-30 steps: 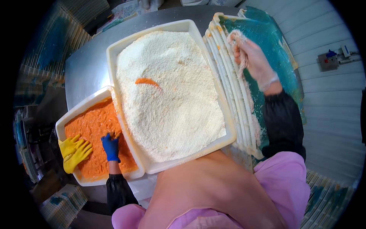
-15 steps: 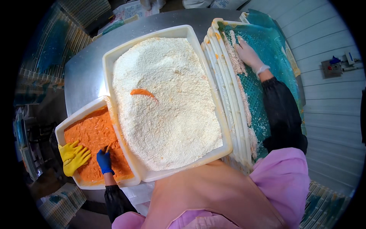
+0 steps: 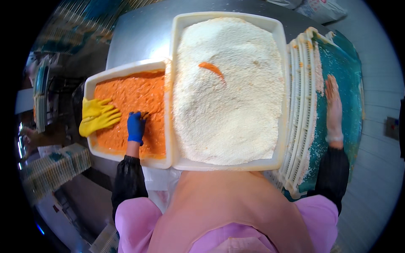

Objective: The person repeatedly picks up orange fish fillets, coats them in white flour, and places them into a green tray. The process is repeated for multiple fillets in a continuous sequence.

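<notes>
My left hand [image 3: 136, 127], in a blue glove, dips its curled fingertips into the orange batter [image 3: 151, 95] in a white tub [image 3: 168, 139]. A brownish bit shows at the fingertips; what they pinch is mostly hidden. My right hand [image 3: 333, 107], in a thin clear glove, lies with fingers stretched out on a green mesh sheet [image 3: 348, 84]. Beside it, a row of pale crumb-coated strips [image 3: 318, 69] runs along the left edge of the top tray. One orange-coated strip [image 3: 212, 68] lies on the white crumbs [image 3: 228, 114] in the large tub [image 3: 226, 167] between my hands.
A yellow rubber glove [image 3: 98, 117] hangs over the batter tub's left rim. Several white trays [image 3: 298, 105] are stacked right of the crumb tub. The steel table [image 3: 143, 33] extends behind. More stacked trays [image 3: 59, 170] stand at left, and a sack [image 3: 322, 10] at the back right.
The view has turned and shifted. My right hand has moved nearer to me along the mesh sheet and now points straight ahead. My left hand stays in the batter, closer to the tub's middle.
</notes>
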The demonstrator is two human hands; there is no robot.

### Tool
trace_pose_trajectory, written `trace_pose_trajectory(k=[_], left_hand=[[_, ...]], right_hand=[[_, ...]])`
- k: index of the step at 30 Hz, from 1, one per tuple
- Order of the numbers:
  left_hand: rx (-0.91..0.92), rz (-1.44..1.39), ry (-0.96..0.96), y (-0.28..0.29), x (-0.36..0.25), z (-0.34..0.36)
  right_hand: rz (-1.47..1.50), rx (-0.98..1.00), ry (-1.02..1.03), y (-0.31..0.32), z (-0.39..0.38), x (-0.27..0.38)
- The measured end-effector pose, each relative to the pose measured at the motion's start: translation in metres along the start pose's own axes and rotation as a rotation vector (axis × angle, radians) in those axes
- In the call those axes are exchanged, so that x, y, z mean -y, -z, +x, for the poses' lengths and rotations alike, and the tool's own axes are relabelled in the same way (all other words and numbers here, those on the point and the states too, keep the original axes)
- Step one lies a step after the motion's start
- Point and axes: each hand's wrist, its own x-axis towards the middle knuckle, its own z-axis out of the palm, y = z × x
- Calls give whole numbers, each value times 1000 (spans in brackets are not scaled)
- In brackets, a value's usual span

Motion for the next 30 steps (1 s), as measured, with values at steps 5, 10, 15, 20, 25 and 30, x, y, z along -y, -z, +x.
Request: trace_pose_trajectory(k=[5,10,15,20,25,30], left_hand=[[-142,-90,-106,3,-9,14],[-80,-3,-107,-46,-17,26],[-25,-162,127,17,22,21],[-22,-575,74,54,-11,21],[183,-689,-513,40,-191,-1],[207,-444,-843,33,-254,44]], right_hand=[[-10,37,2,-60,-78,72],[17,310,78,-96,-131,94],[77,283,89,-104,-164,76],[214,273,26,-117,-175,62],[236,374,48,-141,-178,54],[150,393,16,-143,-181,54]])
